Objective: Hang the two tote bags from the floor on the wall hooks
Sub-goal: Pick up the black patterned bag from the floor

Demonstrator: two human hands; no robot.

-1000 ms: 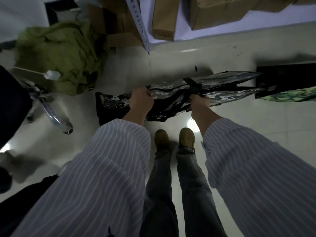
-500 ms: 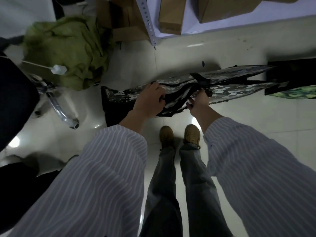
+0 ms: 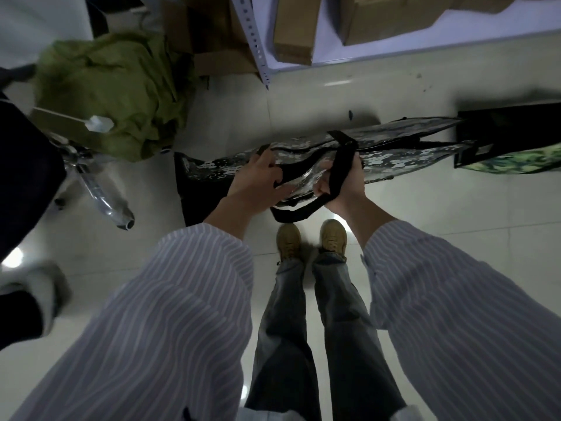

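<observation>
A grey camouflage tote bag (image 3: pixel 403 147) with black straps stretches across the floor in front of my feet. My right hand (image 3: pixel 344 180) is closed around one black strap (image 3: pixel 341 165) near the bag's top edge. My left hand (image 3: pixel 258 177) grips the bag's rim and the other black strap just to the left. A second tote bag (image 3: pixel 513 147), black with a green leafy panel, lies on the floor at the far right, touching the first bag's end. No wall hooks are in view.
A crumpled green cloth (image 3: pixel 112 92) lies on the floor at the upper left, beside a chrome chair base (image 3: pixel 100 189). Cardboard boxes (image 3: pixel 296 28) and a perforated metal shelf post (image 3: pixel 255 41) stand at the top. My brown shoes (image 3: pixel 312 241) are just behind the bag.
Both hands have risen with the camouflage bag's top. The right hand has pulled a black strap up into a full grip, and the left hand has shifted its hold towards the other strap.
</observation>
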